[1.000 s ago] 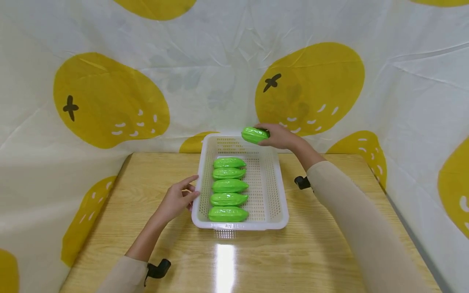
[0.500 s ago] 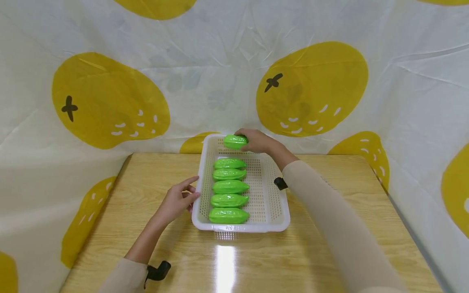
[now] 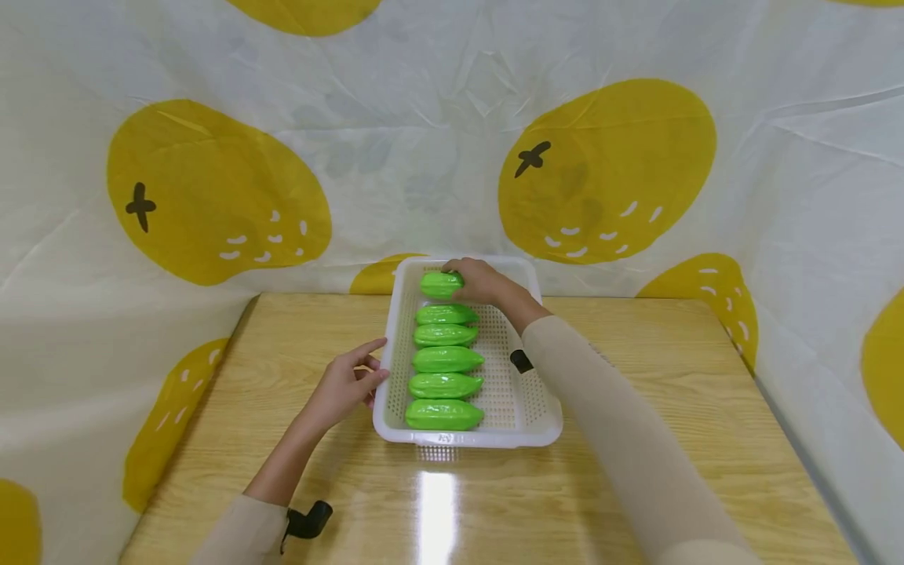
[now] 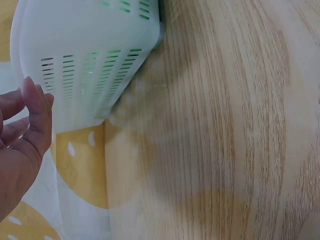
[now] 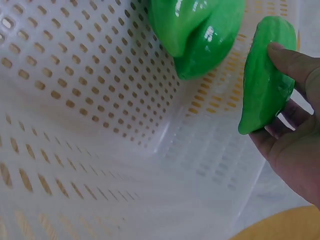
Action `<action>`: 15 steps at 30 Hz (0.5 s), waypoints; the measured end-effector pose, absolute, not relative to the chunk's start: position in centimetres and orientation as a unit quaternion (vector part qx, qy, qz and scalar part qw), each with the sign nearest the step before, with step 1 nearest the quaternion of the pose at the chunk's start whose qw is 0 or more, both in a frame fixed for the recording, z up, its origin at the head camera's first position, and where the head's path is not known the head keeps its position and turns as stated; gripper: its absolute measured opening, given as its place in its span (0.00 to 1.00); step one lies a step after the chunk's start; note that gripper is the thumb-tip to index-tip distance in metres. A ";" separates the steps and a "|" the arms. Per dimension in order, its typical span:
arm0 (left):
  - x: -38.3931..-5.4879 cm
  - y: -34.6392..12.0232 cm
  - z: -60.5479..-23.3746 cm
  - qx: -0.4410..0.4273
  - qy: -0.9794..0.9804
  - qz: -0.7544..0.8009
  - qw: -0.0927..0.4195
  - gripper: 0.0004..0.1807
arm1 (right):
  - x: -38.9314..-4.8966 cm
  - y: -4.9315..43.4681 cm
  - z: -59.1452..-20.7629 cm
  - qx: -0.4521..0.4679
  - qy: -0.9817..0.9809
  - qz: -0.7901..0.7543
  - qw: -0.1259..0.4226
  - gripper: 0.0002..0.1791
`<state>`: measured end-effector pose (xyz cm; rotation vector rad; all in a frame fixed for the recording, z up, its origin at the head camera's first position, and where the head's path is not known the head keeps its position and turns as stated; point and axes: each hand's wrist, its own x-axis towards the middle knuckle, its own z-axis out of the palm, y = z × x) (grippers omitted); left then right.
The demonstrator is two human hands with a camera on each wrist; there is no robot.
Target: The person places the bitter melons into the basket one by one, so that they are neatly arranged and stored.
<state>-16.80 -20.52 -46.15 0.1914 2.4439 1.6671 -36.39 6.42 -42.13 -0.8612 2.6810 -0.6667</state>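
My right hand grips a glossy green, ridged, fruit-like piece over the far left part of the white plastic basket. In the right wrist view, the thumb lies on one side of this piece, with fingers behind it; its narrow end points downward in that view. Several similar green pieces lie in a column along the basket's left side, tips to the right. Fingertips of my left hand touch the basket's left rim. The left wrist view shows that hand with bent fingers beside the slotted wall.
The basket stands on a wooden table. Behind it and at both sides hangs a white cloth with large yellow fruit prints. A black wrist camera sits on the left forearm. The basket's right half shows bare perforated floor.
My right hand has carried the green piece leftward and slightly down, from the basket's far right rim to above the far end of the column. The left hand has stayed at the rim.
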 end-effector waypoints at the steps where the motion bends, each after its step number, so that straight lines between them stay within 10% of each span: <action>1: -16.8 -20.5 -46.1 0.064 0.821 0.561 0.089 0.32 | -36.5 6.3 -42.4 -0.290 0.922 -0.225 0.123 0.32; 15: -16.9 -20.4 -46.1 0.060 0.819 0.563 0.090 0.32 | -36.0 4.5 -44.2 -0.257 0.943 -0.195 0.080 0.31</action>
